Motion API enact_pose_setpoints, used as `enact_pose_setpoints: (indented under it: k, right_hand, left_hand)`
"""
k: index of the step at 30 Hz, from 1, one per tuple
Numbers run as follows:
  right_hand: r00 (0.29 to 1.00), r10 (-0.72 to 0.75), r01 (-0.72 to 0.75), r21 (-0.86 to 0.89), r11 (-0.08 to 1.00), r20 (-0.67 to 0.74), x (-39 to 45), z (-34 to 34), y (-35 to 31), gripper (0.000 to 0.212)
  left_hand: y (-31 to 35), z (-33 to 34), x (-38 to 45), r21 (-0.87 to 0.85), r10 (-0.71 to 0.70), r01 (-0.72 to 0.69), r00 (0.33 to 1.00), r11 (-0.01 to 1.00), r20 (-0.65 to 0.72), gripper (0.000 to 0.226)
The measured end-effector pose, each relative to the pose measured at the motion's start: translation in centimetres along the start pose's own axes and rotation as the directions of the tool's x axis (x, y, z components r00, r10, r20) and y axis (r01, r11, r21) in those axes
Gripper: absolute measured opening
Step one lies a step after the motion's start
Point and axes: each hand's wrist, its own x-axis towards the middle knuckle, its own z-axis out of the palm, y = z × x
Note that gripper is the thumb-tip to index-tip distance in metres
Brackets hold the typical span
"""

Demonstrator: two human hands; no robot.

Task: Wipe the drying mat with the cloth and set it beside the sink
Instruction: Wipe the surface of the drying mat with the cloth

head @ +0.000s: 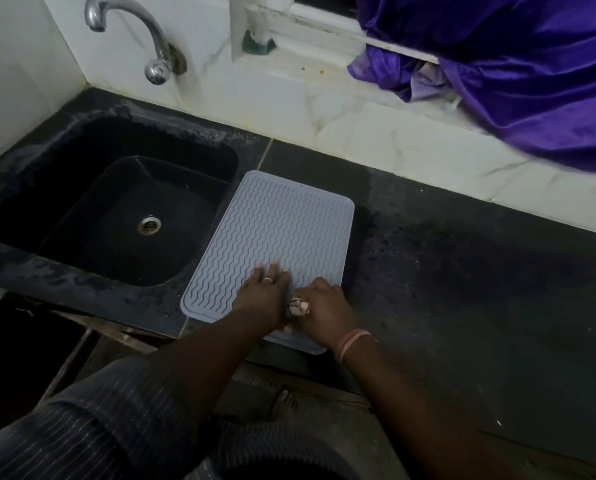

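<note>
Left hand [264,289] flat on drying mat [279,233] — right hand [324,306] clamps cloth [298,306]; sink [92,140] holds nothing

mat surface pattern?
Light grey drying mat with raised wavy ridges; head view.

You wear a dark shirt with thin pale stripes, a ring on your left hand [263,292], and a pink band by your right hand [324,311].
</note>
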Motion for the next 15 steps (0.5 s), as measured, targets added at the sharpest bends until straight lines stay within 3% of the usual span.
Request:
enact_pose_setpoints:
  k: [5,13,15]
  right_hand:
    - [0.984,-0.1,0.122,0.15,0.981,-0.15,0.4,-1.5,0.9,0.005]
    - [0.971,-0.043,0.098,0.229,0.969,-0.235,7.1,-5.8,4.0,0.004]
    - [0.966,0.005,0.063,0.25,0.966,-0.26,8.7,-6.4,4.6,0.015]
  left_hand:
    - [0.1,0.1,0.4,0.049,-0.011,0.01,1.0,0.999,0.027,0.126]
    - [0.3,-0.2,-0.3,0.039,-0.025,0.024,0.999,0.999,0.035,0.119]
    - [0.5,-0.3,-0.4,0.036,-0.032,0.031,0.999,0.999,0.041,0.12]
